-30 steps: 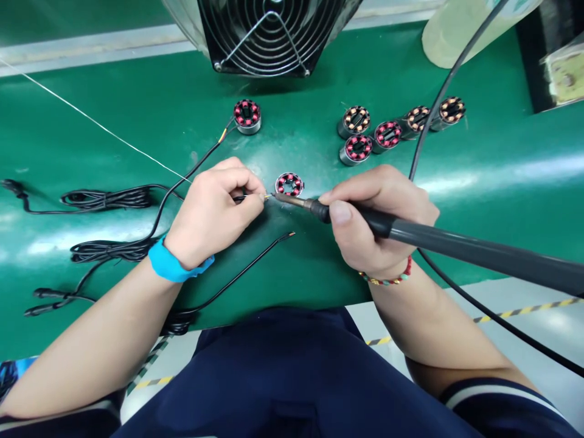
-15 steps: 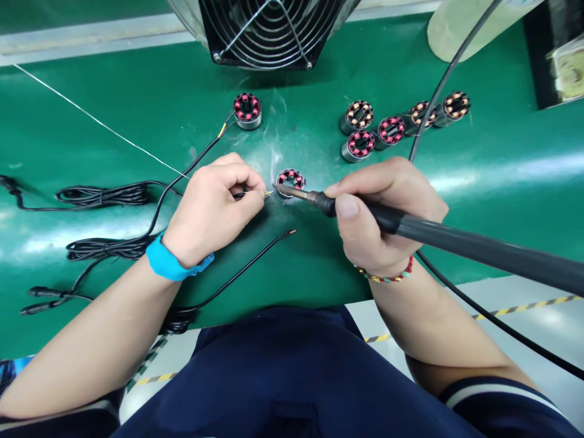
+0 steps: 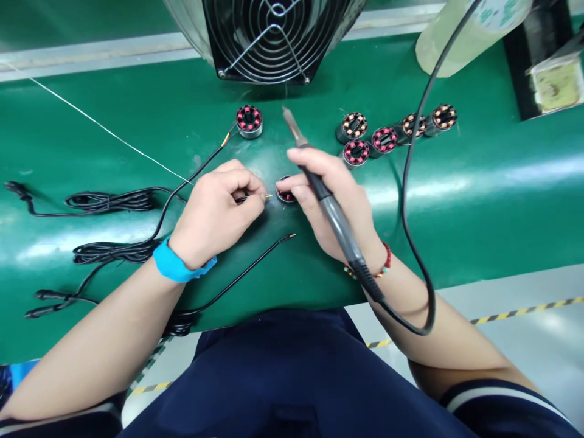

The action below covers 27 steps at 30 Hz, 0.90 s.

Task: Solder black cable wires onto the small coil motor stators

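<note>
My left hand (image 3: pixel 219 213) is closed in a pinch on a black cable's end, whose thin bare wire tips (image 3: pixel 269 196) poke out toward the small motor stator (image 3: pixel 285 197). A thin pale wire (image 3: pixel 114 135), looking like solder, runs from the upper left to this hand. In my right hand (image 3: pixel 347 194) is a soldering iron (image 3: pixel 336 220), its tip (image 3: pixel 286 115) pointing up and away from the stator. The right thumb and index finger are at the stator's right side and cover much of it; whether they grip it, I cannot tell.
A fan (image 3: pixel 276 42) stands at the back. Another stator (image 3: pixel 249 120) has a cable attached. Several stators (image 3: pixel 384 141) are grouped at right, near a bottle (image 3: pixel 449 42) and a sponge tray (image 3: pixel 556 85). Coiled cables (image 3: pixel 114 199) lie left; a loose cable (image 3: pixel 255 258) lies in front.
The soldering iron has swung from lying against the stator beside the wire tips to pointing up toward the fan. My right hand has moved left, fingers reaching to the stator. My left hand keeps its pinch.
</note>
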Each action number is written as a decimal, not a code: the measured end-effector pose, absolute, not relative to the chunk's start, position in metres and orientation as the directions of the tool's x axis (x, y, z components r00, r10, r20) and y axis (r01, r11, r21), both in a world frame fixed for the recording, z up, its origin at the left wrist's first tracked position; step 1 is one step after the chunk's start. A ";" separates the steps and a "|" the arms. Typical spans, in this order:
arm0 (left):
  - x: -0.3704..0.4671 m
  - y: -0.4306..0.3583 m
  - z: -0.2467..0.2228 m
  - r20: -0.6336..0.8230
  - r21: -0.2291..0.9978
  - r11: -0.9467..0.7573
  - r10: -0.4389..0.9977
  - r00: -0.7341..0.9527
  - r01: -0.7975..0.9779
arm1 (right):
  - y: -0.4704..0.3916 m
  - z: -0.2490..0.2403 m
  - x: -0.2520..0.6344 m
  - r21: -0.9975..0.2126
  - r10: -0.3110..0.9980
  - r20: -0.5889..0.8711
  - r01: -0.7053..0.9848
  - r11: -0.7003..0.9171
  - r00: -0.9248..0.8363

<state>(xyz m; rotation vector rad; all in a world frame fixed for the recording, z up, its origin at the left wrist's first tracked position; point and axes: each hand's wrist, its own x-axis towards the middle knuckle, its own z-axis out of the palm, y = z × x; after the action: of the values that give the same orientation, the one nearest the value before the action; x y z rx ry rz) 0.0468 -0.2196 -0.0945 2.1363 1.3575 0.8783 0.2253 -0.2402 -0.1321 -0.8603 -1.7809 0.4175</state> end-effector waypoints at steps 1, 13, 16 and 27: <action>0.046 -0.220 -0.095 0.271 0.669 -0.410 0.911 0.310 0.620 | -0.238 -0.133 0.224 -0.603 0.716 0.670 0.420 0.678 -0.195; 0.047 -0.217 -0.088 0.058 0.874 -0.165 0.969 0.241 0.456 | -0.226 -0.140 0.217 -0.487 0.662 0.729 0.547 0.681 -0.176; 0.049 -0.216 -0.088 0.052 0.892 -0.154 0.969 0.242 0.425 | -0.228 -0.141 0.217 -0.474 0.660 0.721 0.544 0.692 -0.211; 0.042 -0.213 -0.102 0.245 0.852 -0.387 0.890 0.384 0.353 | -0.227 -0.144 0.214 -0.413 0.585 0.770 0.498 0.762 -0.255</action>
<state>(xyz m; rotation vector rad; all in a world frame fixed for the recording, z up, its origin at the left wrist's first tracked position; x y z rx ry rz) 0.0418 -0.2130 -0.1018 1.9210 1.0698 0.9449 0.2143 -0.2269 -0.1439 -0.8257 -1.9089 0.1031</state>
